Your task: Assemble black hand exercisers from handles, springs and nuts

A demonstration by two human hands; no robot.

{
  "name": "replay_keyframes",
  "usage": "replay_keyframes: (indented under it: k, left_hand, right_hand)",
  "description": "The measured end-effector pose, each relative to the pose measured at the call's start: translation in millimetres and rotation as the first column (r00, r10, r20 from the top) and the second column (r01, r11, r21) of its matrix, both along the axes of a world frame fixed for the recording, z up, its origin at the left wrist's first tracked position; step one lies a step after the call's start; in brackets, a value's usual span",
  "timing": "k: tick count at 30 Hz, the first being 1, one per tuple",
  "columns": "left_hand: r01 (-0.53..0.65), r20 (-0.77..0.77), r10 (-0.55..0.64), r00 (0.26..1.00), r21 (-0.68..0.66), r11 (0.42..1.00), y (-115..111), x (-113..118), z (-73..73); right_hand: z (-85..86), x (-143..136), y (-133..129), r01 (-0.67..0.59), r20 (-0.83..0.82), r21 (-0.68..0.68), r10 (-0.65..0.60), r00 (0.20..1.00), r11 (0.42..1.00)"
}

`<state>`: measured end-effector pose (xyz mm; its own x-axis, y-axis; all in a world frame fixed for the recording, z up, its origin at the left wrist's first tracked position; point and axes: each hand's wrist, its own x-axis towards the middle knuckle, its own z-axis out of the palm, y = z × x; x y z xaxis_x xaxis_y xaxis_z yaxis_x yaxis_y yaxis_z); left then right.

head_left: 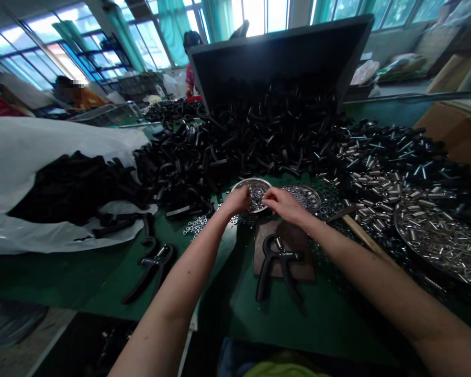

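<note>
My left hand point(238, 200) is at the left side of a round metal bowl point(272, 184) of small shiny parts. Its fingers are curled together, and whatever they hold is hidden. From the right, my right hand point(283, 203) reaches over the bowl's edge with fingertips pinched; I cannot make out anything in them. Below the hands, a black hand grip strengthener point(264, 272) with a spring lies partly on a brown square plate point(304, 269). A second hand grip strengthener point(159, 264) rests beside my left forearm. Loose nuts point(196, 225) are scattered left of the bowl.
Black handles point(235, 146) are heaped behind the bowl, spilling from a large tilted bin point(278, 63). Springs point(380, 193) and a tray of metal pins point(447, 246) lie right, near a wooden-handled hammer point(371, 243). A white sack point(63, 139) holds black parts. Two people sit beyond.
</note>
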<state>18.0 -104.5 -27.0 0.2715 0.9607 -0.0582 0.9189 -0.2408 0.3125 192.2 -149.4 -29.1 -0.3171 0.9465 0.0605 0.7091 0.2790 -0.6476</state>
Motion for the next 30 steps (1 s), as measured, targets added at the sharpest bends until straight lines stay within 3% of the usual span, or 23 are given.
replay_keyframes:
  k: [3, 4, 6, 8, 11, 16, 22, 26, 28, 30]
  left_hand:
    - [-0.021, 0.300, 0.028, 0.954, -0.026, 0.999, -27.4, -11.2, 3.3]
    - [-0.025, 0.453, 0.058, 0.890, -0.077, 0.997, -40.1, -14.5, 2.7]
    - [-0.001, 0.706, 0.159, 0.690, -0.219, 0.976, -68.8, -19.8, -1.0]
    - [0.042, 0.789, 0.260, 0.557, -0.339, 0.940, -97.5, -22.9, -7.4]
    - [0.040, 0.791, 0.355, 0.499, -0.430, 0.902, -130.5, -23.5, -19.0]
    - [-0.006, 0.777, 0.357, 0.518, -0.414, 0.910, -149.7, -17.0, -29.7]
    - [0.057, 0.710, 0.184, 0.679, -0.300, 0.952, -149.4, -0.5, -27.3]
    - [0.117, 0.647, 0.065, 0.760, -0.234, 0.965, -149.5, 9.6, -25.2]
    - [0.137, 0.597, 0.004, 0.802, -0.190, 0.972, -149.3, 13.2, -23.2]
    - [0.152, 0.544, -0.046, 0.838, -0.152, 0.977, -148.8, 16.3, -20.1]
  right_hand:
    - [-6.2, 19.7, -33.9, -0.033, -0.104, -0.060, 0.026, 0.994, 0.998]
    - [-9.0, 24.5, -43.7, -0.043, -0.120, -0.063, 0.036, 0.992, 0.997]
    - [-14.4, 30.1, -58.5, -0.062, -0.108, -0.034, 0.058, 0.992, 0.997]
    - [-18.7, 31.0, -65.9, -0.073, -0.032, 0.009, 0.073, 0.997, 0.997]
    - [-21.2, 27.6, -65.9, -0.078, 0.085, 0.034, 0.075, 0.994, 0.996]
    - [-11.9, 10.5, -62.8, -0.152, 0.281, 0.040, 0.134, 0.950, 0.988]
    - [0.2, -10.0, -68.7, -0.239, 0.474, 0.030, 0.197, 0.859, 0.971]
    - [0.0, 32.1, -81.0, -0.171, 0.499, 0.128, 0.085, 0.863, 0.977]
    - [-2.3, 68.7, -95.1, -0.055, 0.509, 0.268, -0.093, 0.856, 0.962]
    - [-7.6, 106.8, -113.1, 0.077, 0.565, 0.388, -0.303, 0.768, 0.918]
